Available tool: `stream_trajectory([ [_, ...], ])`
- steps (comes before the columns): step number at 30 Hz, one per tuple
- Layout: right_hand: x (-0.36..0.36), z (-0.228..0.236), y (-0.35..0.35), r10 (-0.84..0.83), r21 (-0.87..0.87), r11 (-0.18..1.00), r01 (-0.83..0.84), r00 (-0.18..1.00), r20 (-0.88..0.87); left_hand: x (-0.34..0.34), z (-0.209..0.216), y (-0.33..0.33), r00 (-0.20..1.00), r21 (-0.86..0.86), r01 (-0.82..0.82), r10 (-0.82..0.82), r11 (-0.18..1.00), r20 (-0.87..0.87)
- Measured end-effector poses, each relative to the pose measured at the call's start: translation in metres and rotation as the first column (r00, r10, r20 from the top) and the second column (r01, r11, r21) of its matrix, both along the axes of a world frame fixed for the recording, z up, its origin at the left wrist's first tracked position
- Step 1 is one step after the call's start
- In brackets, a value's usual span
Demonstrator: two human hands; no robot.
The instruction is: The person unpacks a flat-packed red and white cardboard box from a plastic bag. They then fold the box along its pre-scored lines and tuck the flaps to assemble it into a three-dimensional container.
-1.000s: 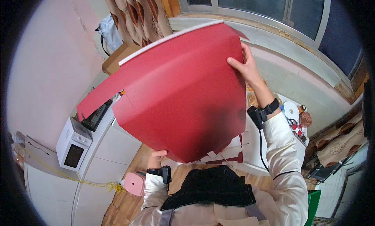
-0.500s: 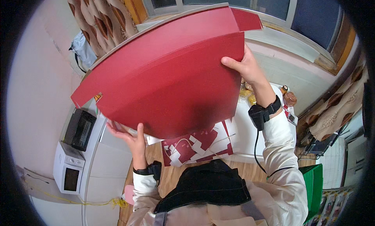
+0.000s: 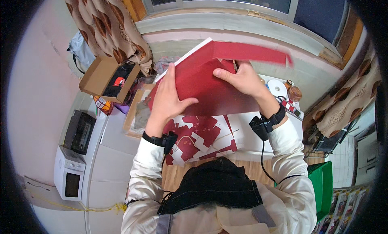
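Note:
Raised in front of me over the table is a red cardboard blank point(image 3: 210, 94) with a white back edge, a long flap standing out toward the upper right. My left hand point(image 3: 166, 98) lies against its left side, fingers along the fold and thumb stretched across the red face. At the upper right part, my right hand point(image 3: 241, 79) grips the card, thumb on the near face; some of its fingers are hidden behind the panel. Below the blank, red and white card pieces point(image 3: 202, 139) overlap on the white table point(image 3: 258, 141).
An open brown box point(image 3: 93, 80) with dark items stands at the far left. A white microwave point(image 3: 72, 175) and a black oven point(image 3: 81, 133) are left. A white roll point(image 3: 277, 87) lies on the table's right. A green bin point(image 3: 322, 189) stands at lower right.
The red blank has come down and turned from a broad face across the view to a smaller, bent shape. My left hand has moved up and right along it; my right hand shifted slightly lower.

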State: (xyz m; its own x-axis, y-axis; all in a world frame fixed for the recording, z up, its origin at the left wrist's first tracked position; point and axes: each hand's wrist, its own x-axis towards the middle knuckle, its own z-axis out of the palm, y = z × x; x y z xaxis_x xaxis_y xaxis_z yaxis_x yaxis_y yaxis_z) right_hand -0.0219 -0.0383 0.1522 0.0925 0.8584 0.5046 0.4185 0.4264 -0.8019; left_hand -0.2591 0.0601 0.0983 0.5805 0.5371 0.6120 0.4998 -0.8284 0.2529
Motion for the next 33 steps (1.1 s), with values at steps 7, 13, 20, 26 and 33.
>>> stream_trajectory([
  [7,0.001,0.004,0.016,0.015,0.254,0.967,0.007,0.996,-0.083,0.041,-0.056,-0.008,0.979,0.034,0.144,-0.147,0.989,0.144],
  [13,-0.007,-0.003,0.003,-0.357,0.452,0.882,0.136,0.819,0.449,0.045,-0.082,-0.020,0.965,-0.190,0.163,-0.116,0.968,0.236],
  [20,0.077,-0.002,-0.021,-0.574,0.523,0.789,0.322,0.690,0.440,-0.005,-0.128,-0.010,0.915,-0.120,0.000,0.049,0.993,0.400],
  [26,0.099,0.047,0.000,-0.425,0.442,0.888,0.128,0.597,0.680,-0.036,-0.161,0.026,0.874,-0.014,0.008,0.000,1.000,0.486],
  [33,0.056,0.069,0.032,0.144,-0.128,0.989,-0.075,0.695,0.704,-0.064,-0.210,0.078,0.861,0.189,-0.323,0.205,0.927,0.465],
])
